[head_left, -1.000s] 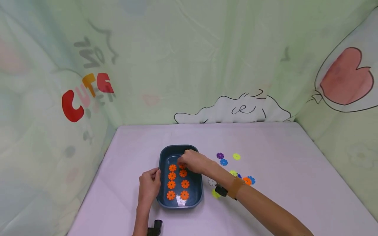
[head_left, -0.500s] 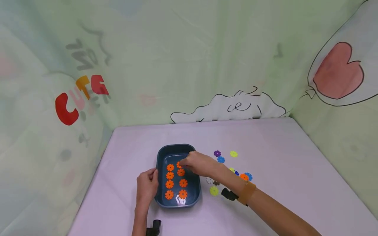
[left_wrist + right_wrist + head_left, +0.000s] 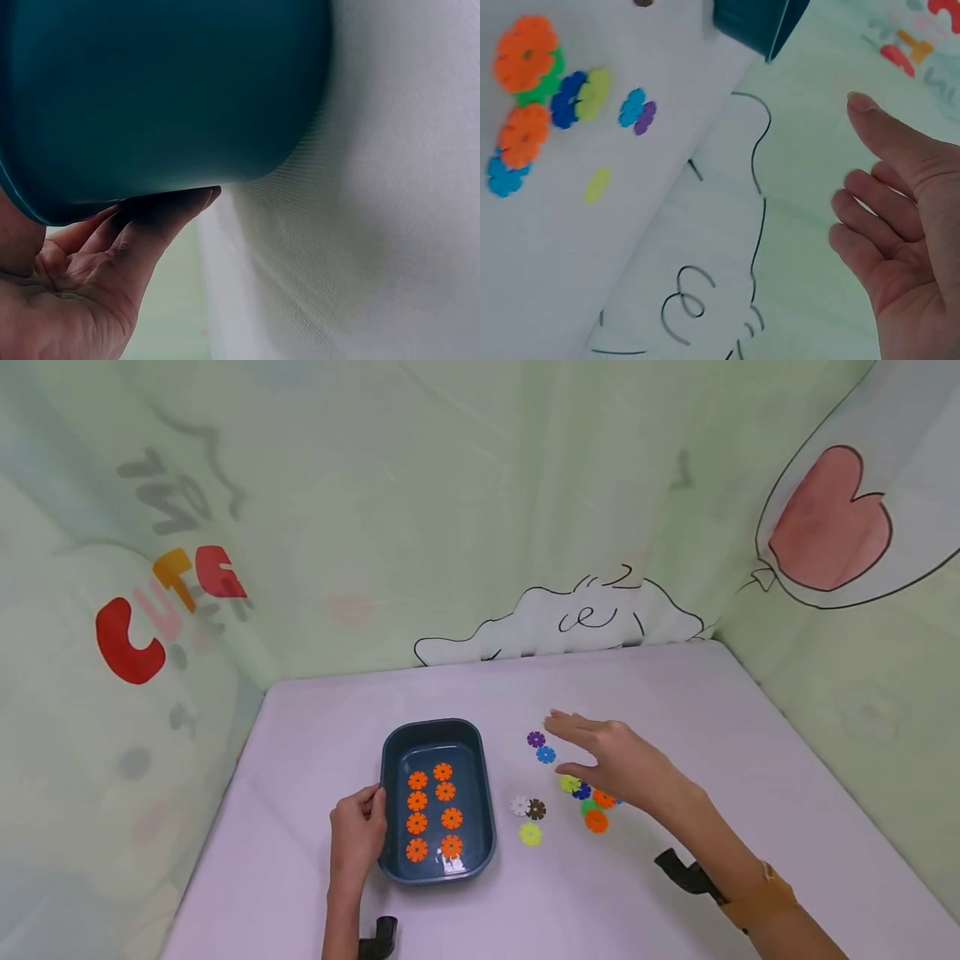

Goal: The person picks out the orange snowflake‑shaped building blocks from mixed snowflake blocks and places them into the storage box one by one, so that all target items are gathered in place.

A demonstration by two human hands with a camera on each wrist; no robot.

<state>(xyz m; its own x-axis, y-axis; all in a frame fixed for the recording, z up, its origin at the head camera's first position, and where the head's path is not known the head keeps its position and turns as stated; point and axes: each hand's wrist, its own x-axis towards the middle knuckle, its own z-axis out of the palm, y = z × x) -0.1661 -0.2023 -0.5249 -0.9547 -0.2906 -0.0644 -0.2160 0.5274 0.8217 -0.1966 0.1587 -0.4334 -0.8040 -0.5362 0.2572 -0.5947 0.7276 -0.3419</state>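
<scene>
A dark blue rectangular tray [image 3: 475, 785] holds several orange flower-shaped discs [image 3: 417, 822] in two columns. My left hand [image 3: 358, 831] grips the tray's left rim; in the left wrist view its fingers lie against the tray's outer wall [image 3: 165, 90]. To the right, my right hand [image 3: 622, 760] hovers over loose flower discs with thumb and fingers apart, holding nothing. Below it, orange discs [image 3: 597, 822] overlap green and light blue ones, beside a yellow disc [image 3: 570, 783] and a dark blue disc [image 3: 582, 790]. The hand and wrist partly cover this cluster.
Between tray and cluster lie a white disc [image 3: 520, 806], a brown disc [image 3: 536, 809] and a yellow-green disc [image 3: 530, 834]. A purple disc [image 3: 536, 739] touches a light blue disc [image 3: 546, 755] farther back. Printed cloth walls [image 3: 352, 527] surround the pale table [image 3: 600, 893].
My right hand has let go of an orange disc at the top of the tray's right column, then moved right out of the tray with fingers spread. The left hand keeps its grip.
</scene>
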